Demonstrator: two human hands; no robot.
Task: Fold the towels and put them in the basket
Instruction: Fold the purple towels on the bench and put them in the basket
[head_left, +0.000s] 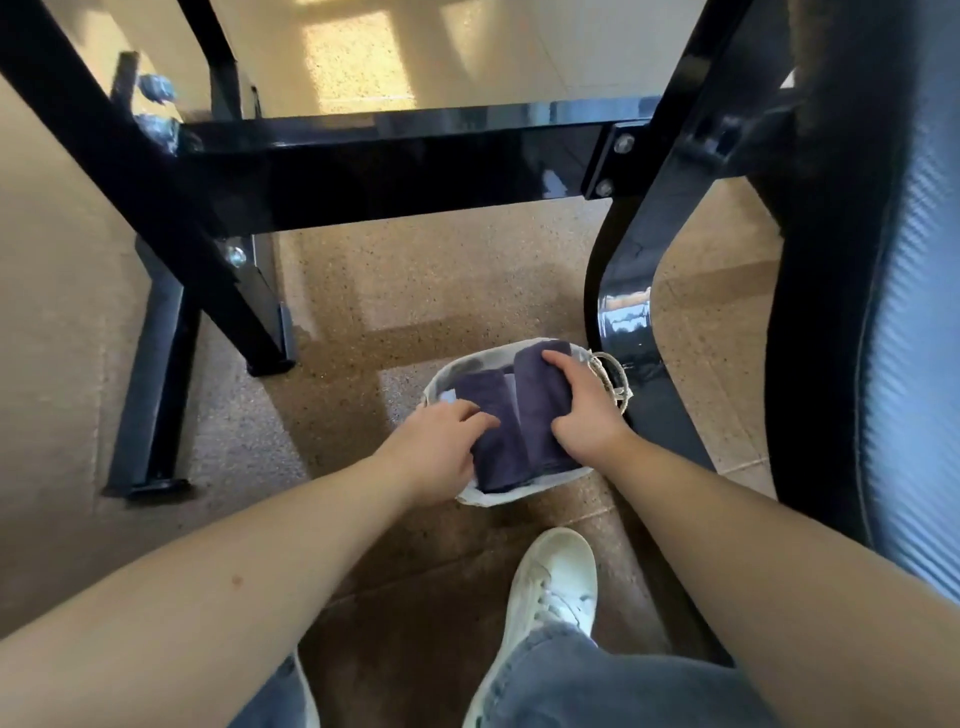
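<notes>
A small white-lined basket (470, 366) with a rope handle stands on the floor under the table. Two folded dark purple towels lie in it side by side. My left hand (439, 447) rests on the left towel (488, 410) with its fingers spread flat. My right hand (584, 402) grips the right towel (535, 395), fingers curled over its far end and the thumb at its near end. The basket's near rim is partly hidden behind my hands.
The black table frame (395, 171) with its crossbar and legs stands above and left of the basket. A black chair base (623, 312) and dark chair seat (883, 312) crowd the right side. My white shoe (553, 582) is on the speckled floor just in front of the basket.
</notes>
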